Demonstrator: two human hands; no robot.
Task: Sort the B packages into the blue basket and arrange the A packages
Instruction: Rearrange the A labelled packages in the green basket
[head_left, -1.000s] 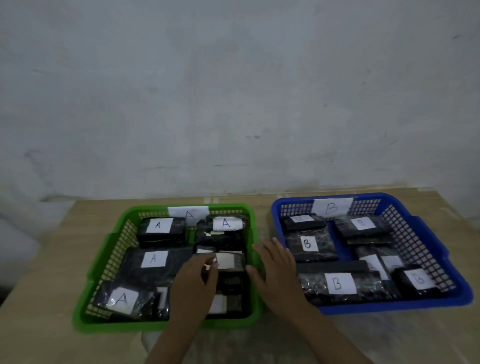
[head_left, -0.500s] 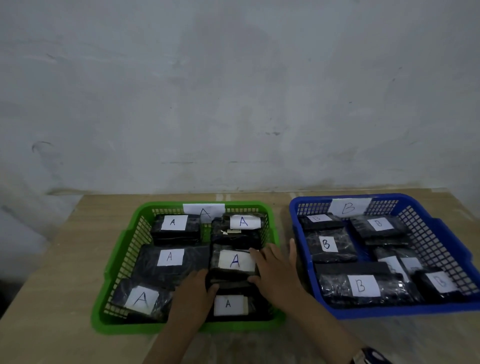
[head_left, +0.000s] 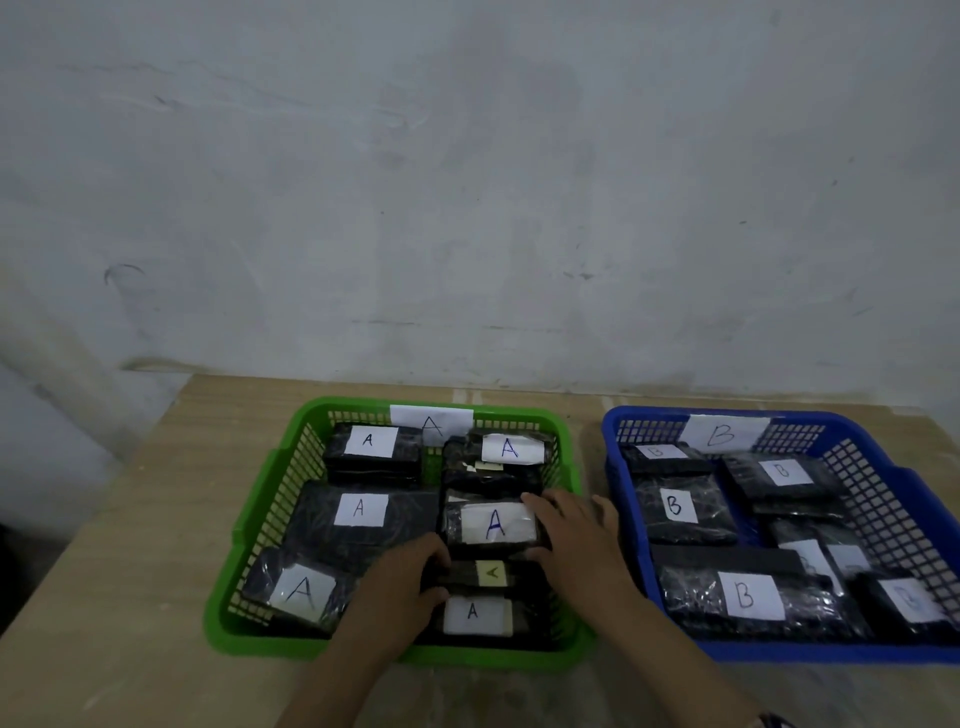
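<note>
Nearest: left hand (head_left: 402, 577) & right hand (head_left: 576, 545), both inside green basket (head_left: 260, 525), fingers bracing opposite ends of an A package (head_left: 493, 525) w/ large label, not lifted. Best squared flush against neighbours, kept label-up. Right wall close, little slack; gap toward far row. Blue basket (head_left: 930, 499), B packages (head_left: 748, 597) inside. Table (head_left: 156, 457) bare left.
</note>
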